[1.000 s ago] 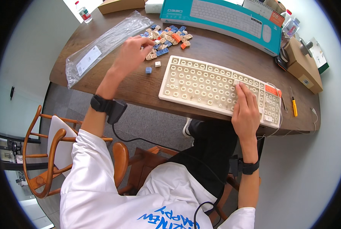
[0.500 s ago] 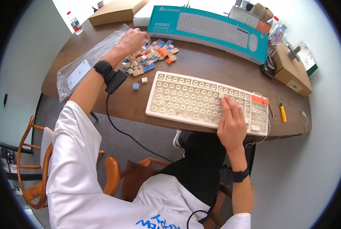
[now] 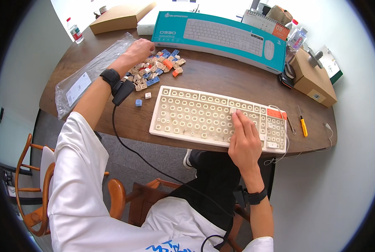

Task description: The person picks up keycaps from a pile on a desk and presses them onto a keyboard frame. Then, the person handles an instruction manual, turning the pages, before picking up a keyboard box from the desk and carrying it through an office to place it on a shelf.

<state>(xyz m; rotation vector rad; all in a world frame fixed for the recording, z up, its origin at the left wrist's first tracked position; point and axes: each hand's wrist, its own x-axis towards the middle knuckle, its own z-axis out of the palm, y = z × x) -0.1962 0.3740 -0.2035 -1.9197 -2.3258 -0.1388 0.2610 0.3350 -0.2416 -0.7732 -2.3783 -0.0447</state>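
Observation:
My left hand (image 3: 139,50) reaches to the back edge of a pile of loose keycaps (image 3: 150,72), in beige, blue, orange and white. Its fingers curl downward; the fingertips, and anything between them, are hidden. A white keyboard (image 3: 191,113) lies near the table's front edge, most of its switches bare. My right hand (image 3: 245,140) rests over its right half, fingers close together, with the fingertips on a pale keycap (image 3: 232,111). One white keycap (image 3: 148,95) and one blue keycap (image 3: 138,102) lie apart between pile and keyboard. An orange strip of keycaps (image 3: 275,114) tops the keyboard's right end.
Behind the pile stands a teal keyboard box (image 3: 221,40). A clear plastic bag (image 3: 91,69) lies at left, a bottle (image 3: 75,31) beyond it. On the right are a brown carton (image 3: 313,80), a yellow-handled screwdriver (image 3: 303,126), a small metal tool (image 3: 291,126) and a thin cable (image 3: 330,134).
The whole view has shifted slightly, moving the table leftward and down in the picture. My left hand's fingers have curled further down by the pile. My right hand stays at the same part of the keyboard.

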